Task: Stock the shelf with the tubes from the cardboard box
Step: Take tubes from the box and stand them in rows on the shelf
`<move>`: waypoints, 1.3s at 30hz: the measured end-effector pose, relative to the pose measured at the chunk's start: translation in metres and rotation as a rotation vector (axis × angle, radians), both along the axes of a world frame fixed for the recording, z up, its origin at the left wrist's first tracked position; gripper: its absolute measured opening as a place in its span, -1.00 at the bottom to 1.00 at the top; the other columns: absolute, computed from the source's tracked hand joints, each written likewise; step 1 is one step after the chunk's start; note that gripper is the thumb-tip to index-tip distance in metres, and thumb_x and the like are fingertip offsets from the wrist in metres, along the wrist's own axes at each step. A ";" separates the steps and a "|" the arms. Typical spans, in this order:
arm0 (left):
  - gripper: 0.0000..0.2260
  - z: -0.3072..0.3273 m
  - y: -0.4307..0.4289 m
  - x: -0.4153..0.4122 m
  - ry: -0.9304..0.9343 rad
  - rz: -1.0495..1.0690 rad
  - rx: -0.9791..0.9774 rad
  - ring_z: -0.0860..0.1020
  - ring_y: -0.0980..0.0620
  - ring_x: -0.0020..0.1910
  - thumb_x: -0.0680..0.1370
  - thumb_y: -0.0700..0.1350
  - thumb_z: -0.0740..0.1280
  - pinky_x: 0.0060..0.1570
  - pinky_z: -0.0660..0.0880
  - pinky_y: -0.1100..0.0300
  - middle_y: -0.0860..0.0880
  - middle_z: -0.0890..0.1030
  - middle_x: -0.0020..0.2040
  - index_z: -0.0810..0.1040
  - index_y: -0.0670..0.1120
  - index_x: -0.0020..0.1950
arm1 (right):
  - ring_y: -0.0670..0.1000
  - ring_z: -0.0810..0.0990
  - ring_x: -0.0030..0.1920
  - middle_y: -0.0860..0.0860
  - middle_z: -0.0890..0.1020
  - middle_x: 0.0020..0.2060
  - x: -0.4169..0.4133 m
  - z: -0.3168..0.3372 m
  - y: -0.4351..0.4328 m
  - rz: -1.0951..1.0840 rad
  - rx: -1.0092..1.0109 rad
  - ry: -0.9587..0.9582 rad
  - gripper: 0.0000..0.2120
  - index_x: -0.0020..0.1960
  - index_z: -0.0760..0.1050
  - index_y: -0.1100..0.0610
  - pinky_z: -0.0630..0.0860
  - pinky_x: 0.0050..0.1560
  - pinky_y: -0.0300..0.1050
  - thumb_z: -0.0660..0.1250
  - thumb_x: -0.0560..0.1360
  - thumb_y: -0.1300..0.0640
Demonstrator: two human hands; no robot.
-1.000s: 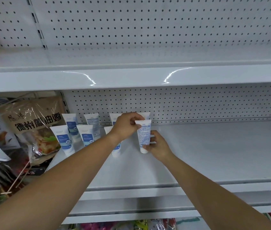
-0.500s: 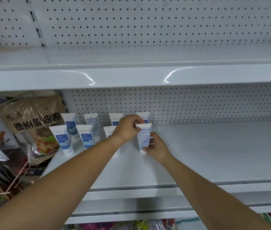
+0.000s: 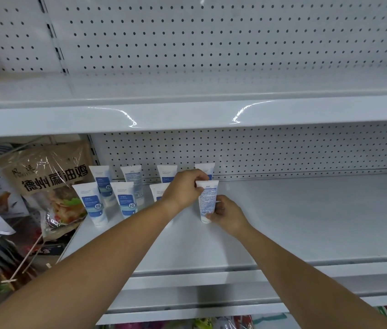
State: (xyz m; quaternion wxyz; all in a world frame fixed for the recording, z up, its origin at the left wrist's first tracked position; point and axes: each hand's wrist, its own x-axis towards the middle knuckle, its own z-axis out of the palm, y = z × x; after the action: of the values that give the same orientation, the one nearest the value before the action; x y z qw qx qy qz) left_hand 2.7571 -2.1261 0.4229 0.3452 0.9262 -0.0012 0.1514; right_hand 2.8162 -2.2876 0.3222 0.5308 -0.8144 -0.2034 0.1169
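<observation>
Both hands steady one white tube (image 3: 208, 200) upright, cap down, on the shelf (image 3: 306, 217): left hand (image 3: 185, 187) pinches its top, right hand (image 3: 229, 216) grips its base, extending the near row rightward.

Both hands, left hand (image 3: 184, 186), right hand (image 3: 227, 216), gripping upright tube (image 3: 208, 200), white shelf (image 3: 306, 222)

We stretch both bare forearms forward; our left hand (image 3: 185, 188) pinches the top of an upright white plastic tube (image 3: 208, 201), our right hand (image 3: 228, 216) grips its base.
</observation>
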 end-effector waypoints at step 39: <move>-0.49 0.076 0.149 -0.236 0.275 0.653 0.511 0.59 -0.03 -0.24 0.38 0.39 0.16 -0.22 0.55 0.12 0.02 0.61 -0.28 0.62 -0.02 -0.20 | 0.00 0.50 0.02 -0.06 0.52 0.01 -0.078 0.186 0.122 0.491 -0.485 -0.887 -0.65 0.23 0.47 0.00 0.49 0.02 -0.06 0.23 0.55 -0.17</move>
State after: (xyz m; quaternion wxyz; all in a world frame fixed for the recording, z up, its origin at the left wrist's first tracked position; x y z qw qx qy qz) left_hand 2.5212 -1.9771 0.4988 0.0357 0.9453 0.3002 0.1226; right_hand 2.7382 -2.1660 0.5085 0.1490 -0.8130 -0.5582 -0.0731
